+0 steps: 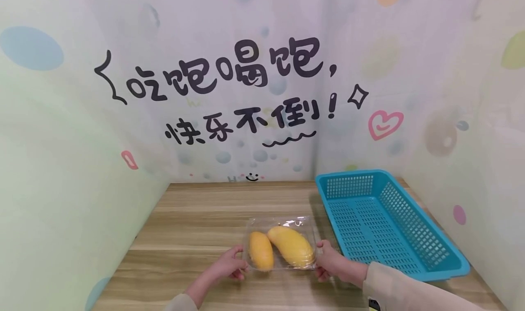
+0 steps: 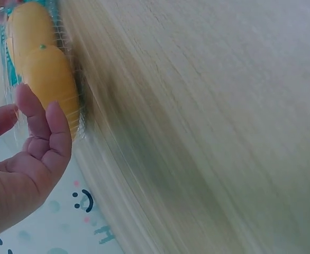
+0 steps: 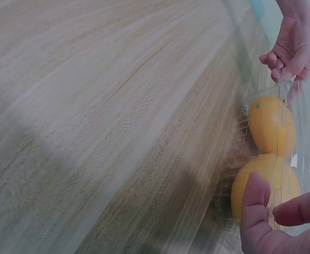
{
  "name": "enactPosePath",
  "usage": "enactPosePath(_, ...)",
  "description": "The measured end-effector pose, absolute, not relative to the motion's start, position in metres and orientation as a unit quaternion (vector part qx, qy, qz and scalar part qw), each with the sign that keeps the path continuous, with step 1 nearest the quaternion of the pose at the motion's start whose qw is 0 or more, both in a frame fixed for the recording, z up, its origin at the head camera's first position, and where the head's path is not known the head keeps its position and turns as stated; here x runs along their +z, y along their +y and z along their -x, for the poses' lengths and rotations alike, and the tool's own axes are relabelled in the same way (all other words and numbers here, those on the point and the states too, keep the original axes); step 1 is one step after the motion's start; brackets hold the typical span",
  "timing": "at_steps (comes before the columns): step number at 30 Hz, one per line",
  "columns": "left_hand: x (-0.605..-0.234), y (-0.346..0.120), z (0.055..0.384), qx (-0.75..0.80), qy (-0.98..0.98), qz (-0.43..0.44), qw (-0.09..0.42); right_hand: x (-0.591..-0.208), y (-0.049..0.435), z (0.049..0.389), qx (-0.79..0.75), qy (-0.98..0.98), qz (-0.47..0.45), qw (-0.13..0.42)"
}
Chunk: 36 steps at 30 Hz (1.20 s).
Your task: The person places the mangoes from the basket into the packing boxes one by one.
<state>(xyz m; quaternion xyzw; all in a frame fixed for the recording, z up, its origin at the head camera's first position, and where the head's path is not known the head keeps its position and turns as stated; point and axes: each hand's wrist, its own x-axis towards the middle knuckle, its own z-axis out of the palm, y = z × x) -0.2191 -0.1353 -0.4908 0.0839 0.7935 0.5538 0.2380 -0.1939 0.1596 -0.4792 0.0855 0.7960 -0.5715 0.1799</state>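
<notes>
A clear plastic clamshell box [image 1: 282, 266] with two yellow-orange mangoes inside is held between both hands over the table. The smaller mango [image 1: 261, 251] lies on the left, and the larger mango [image 1: 292, 247] slants beside it on the right. At the box's left end, my left hand [image 1: 229, 263] pinches the edge between thumb and fingers. My right hand [image 1: 330, 261] grips the opposite end, its thumb and fingertips at the rim. From the right wrist, the mangoes [image 3: 271, 124] show through the transparent wall, with the left hand [image 3: 293, 47] at the far end.
A blue perforated plastic basket [image 1: 371, 229] stands on the right, just beyond the right hand. The wood-grain tabletop [image 1: 197, 220] meets a printed wall covering [image 1: 246, 160] at the back, with further panels on both sides.
</notes>
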Motion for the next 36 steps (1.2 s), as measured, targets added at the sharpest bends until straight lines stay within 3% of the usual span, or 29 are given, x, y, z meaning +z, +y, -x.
enactPosePath(18, -0.490, -0.134, 0.217, 0.555, 0.797, -0.069, 0.228, -0.481, 0.160, 0.191, -0.585, 0.786, -0.086, 0.179)
enactPosePath(27, -0.491, -0.135, 0.217, 0.556, 0.800, -0.077, 0.214, -0.461, 0.171, 0.193, -0.578, 0.785, -0.049, 0.218)
enactPosePath(30, -0.487, -0.138, 0.217, 0.539, 0.818, -0.087, 0.180, -0.449, 0.174, 0.194, -0.558, 0.802, -0.041, 0.209)
enactPosePath(36, -0.466, -0.145, 0.224, 0.430, 0.897, -0.088, 0.060, -0.423, 0.187, 0.198, -0.542, 0.814, 0.006, 0.207)
